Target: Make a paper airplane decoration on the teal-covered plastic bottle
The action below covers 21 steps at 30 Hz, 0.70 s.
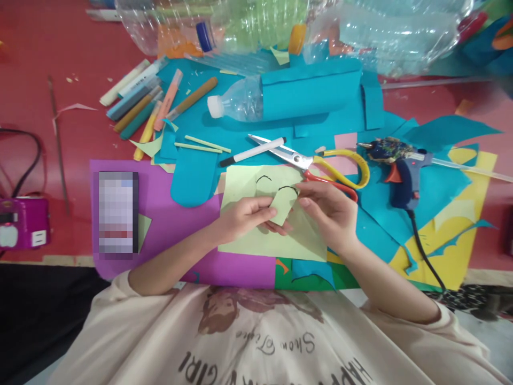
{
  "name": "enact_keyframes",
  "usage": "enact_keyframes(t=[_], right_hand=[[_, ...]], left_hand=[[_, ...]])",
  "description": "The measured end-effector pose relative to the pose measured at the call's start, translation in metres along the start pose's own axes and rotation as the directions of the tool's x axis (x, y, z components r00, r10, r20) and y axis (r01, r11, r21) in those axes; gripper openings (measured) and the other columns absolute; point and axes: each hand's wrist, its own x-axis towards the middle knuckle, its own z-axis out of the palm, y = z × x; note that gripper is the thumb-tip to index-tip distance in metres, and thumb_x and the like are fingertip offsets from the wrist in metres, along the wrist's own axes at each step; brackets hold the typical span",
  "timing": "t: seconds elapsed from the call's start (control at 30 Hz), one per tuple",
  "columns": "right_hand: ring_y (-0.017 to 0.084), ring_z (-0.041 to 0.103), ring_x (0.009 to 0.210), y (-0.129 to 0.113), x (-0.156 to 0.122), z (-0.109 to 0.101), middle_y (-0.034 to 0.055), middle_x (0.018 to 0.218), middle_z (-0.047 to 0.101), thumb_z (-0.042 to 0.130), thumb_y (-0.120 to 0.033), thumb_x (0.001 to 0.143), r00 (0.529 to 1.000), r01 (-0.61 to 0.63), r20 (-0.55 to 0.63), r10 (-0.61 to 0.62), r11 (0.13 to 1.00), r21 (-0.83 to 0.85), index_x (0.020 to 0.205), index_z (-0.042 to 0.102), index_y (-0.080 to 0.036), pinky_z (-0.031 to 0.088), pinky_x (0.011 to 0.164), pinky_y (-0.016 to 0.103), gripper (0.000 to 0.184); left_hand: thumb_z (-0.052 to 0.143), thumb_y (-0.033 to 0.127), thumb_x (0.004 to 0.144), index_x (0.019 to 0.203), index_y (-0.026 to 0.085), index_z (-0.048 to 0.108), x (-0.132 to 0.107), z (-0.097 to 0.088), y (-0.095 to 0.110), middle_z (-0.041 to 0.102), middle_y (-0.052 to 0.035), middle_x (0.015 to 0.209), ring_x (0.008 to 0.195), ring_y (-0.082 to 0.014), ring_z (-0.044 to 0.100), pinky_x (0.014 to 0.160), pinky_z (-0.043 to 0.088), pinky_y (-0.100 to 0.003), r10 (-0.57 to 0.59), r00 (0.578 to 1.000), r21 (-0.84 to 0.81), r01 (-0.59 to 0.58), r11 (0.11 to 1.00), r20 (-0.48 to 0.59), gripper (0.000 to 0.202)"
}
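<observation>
Both my hands hold a small pale-green paper cutout [285, 206] between them, above a larger pale-green sheet [256, 235] that has black curved lines drawn on it. My left hand [244, 216] pinches the cutout's left side with closed fingers. My right hand [331, 214] pinches its right edge at the top. Just beyond my hands lie yellow-and-red-handled scissors [320, 166] and a black-tipped white marker [252, 152].
A blue glue gun [401, 171] with its cord lies right. A plastic bottle wrapped in blue paper [296, 96] lies behind. Several markers [144, 101] are at the back left. A phone [118, 212] rests on purple paper [180, 224]. Blue and yellow scraps cover the red floor.
</observation>
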Motion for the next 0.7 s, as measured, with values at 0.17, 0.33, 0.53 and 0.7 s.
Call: enact_keyframes(t=[0.17,0.33,0.53,0.7], right_hand=[[0.014,0.065,0.062,-0.002,0.001,0.003,-0.0010,0.076,0.068,0.070,-0.028,0.084,0.993,-0.115,-0.019,0.119,0.980,0.160,0.096,0.067,-0.026,0.057,0.055,0.029,0.012],[0.014,0.064,0.058,-0.001,0.001,0.002,-0.0012,0.075,0.067,0.069,-0.024,0.084,0.994,-0.106,-0.018,0.111,0.979,0.172,0.092,0.066,-0.027,0.056,0.052,0.029,0.009],[0.013,0.063,0.055,-0.003,0.001,0.002,-0.0019,0.074,0.067,0.070,-0.019,0.082,0.991,-0.099,-0.067,0.112,0.980,0.174,0.085,0.067,-0.027,0.055,0.051,0.029,0.009],[0.012,0.061,0.050,-0.007,0.004,0.003,-0.0036,0.066,0.064,0.071,-0.023,0.081,0.987,-0.095,-0.112,0.119,0.974,0.204,0.081,0.066,-0.026,0.053,0.047,0.027,0.006]], left_hand=[[0.069,0.063,0.076,0.098,0.016,0.068,0.001,0.000,-0.003,0.078,-0.0097,0.087,0.075,-0.0182,0.076,0.064,0.055,-0.023,-0.002,0.997,0.003,0.002,1.000,0.079,0.052],[0.069,0.060,0.076,0.089,0.015,0.064,0.001,-0.001,-0.003,0.078,-0.0095,0.087,0.074,-0.0162,0.076,0.066,0.055,-0.022,-0.007,0.994,-0.024,0.010,1.000,0.106,0.048],[0.071,0.056,0.078,0.086,0.015,0.063,0.003,-0.004,-0.007,0.078,-0.0096,0.083,0.070,-0.0158,0.075,0.064,0.057,-0.024,-0.006,0.991,-0.047,0.013,0.999,0.130,0.043],[0.070,0.056,0.080,0.083,0.012,0.067,0.004,-0.006,-0.013,0.076,-0.0087,0.076,0.063,-0.0144,0.073,0.060,0.058,-0.025,-0.005,0.983,-0.012,0.007,1.000,0.183,0.043]])
